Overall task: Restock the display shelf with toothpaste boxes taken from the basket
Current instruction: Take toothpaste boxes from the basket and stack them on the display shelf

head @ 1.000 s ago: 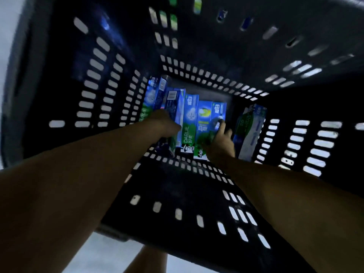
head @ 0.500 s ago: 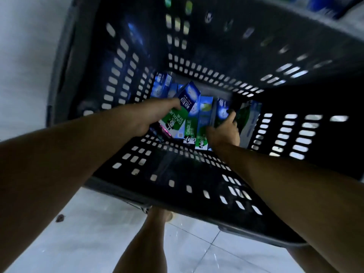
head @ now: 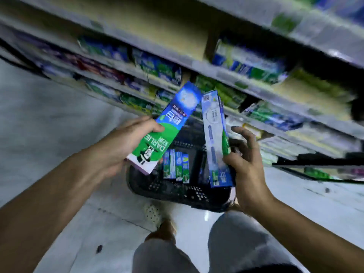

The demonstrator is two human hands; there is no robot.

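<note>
Gripping a green box (head: 171, 119) in the left hand (head: 126, 144), a pale blue box (head: 213, 131) in the right hand (head: 248, 164), black basket (head: 177, 192) below, shelf (head: 197, 65) behind.

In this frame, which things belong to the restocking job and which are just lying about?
Job:
left hand gripping the Darlie box
right hand gripping the pale box
basket with boxes inside
shelf

Just there:
floor
dark speck on it
shoe
</note>
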